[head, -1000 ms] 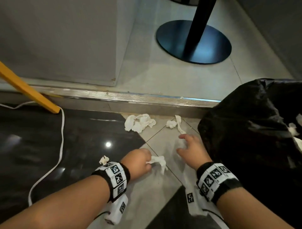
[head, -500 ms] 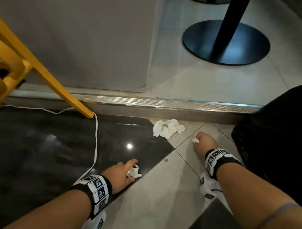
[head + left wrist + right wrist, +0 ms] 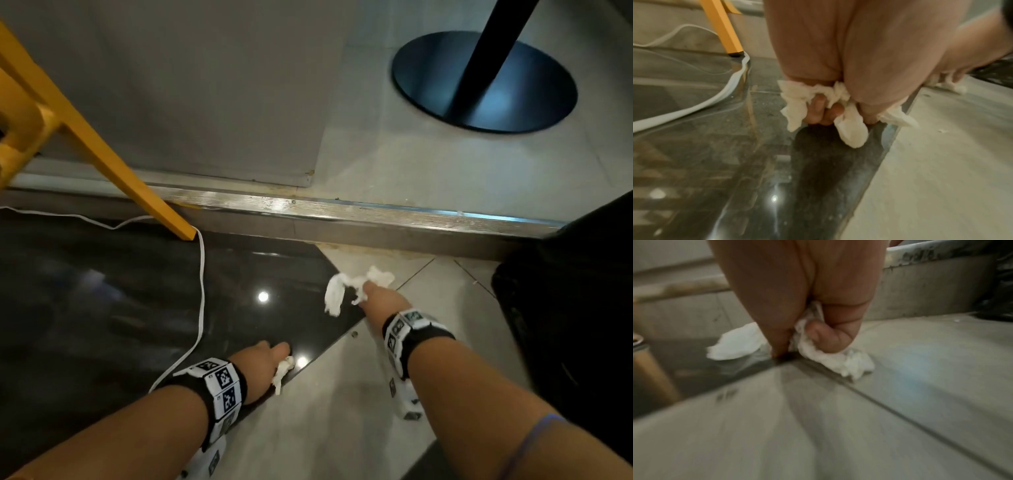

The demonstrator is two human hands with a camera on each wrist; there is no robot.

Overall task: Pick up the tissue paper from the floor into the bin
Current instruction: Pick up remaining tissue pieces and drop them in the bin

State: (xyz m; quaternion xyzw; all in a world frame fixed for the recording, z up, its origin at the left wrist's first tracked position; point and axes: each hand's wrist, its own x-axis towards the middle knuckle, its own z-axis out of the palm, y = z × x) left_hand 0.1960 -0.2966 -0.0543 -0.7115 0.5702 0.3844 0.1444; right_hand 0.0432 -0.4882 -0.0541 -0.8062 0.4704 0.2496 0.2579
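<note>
Left wrist view is showing the fingers (image 3: 819,112) of the left hand (image 3: 260,368) curling tight round a small wad of tissue (image 3: 851,129), its ends hanging just above the dark glossy floor (image 3: 102,308). The right hand (image 3: 382,301) is clenching a bigger tissue clump (image 3: 337,291) lying where dark floor meets pale tile (image 3: 342,428). The black bin bag (image 3: 575,325) is standing just right, a white cable (image 3: 202,291) and yellow leg (image 3: 113,168) left.
</note>
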